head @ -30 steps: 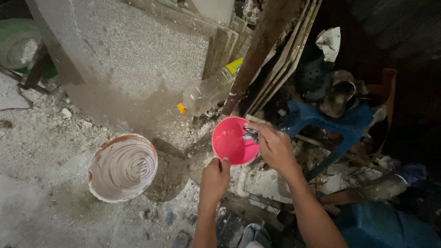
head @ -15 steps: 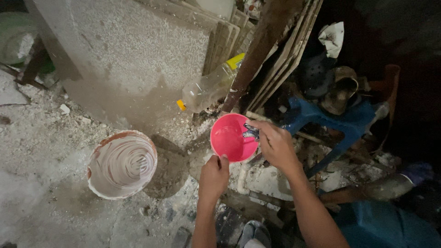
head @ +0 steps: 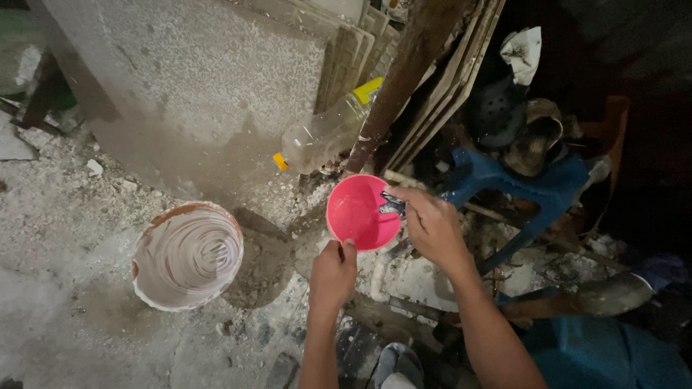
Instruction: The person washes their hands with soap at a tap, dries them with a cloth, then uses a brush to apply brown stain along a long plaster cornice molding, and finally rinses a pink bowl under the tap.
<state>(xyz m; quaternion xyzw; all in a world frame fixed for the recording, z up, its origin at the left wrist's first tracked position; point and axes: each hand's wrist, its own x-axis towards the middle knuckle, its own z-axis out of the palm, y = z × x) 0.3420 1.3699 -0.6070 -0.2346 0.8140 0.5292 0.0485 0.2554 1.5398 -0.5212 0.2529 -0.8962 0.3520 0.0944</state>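
Left hand point(head: 333, 274) pinches round pink plastic bowl point(head: 358, 214) at near rim; right hand point(head: 431, 225) clenches small dark packet point(head: 391, 205) over bowl's right rim.

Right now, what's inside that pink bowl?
The pink bowl looks empty: bare pink inside. The right hand holds a small dark packet over its rim, hiding that edge. The left hand grips the near rim.

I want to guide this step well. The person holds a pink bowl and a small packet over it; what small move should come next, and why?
Probably tip the small packet a little further, so it empties into the pink bowl. The right hand holds the packet at the bowl's rim, and the left hand steadies the near edge. The bowl's inside looks bare.
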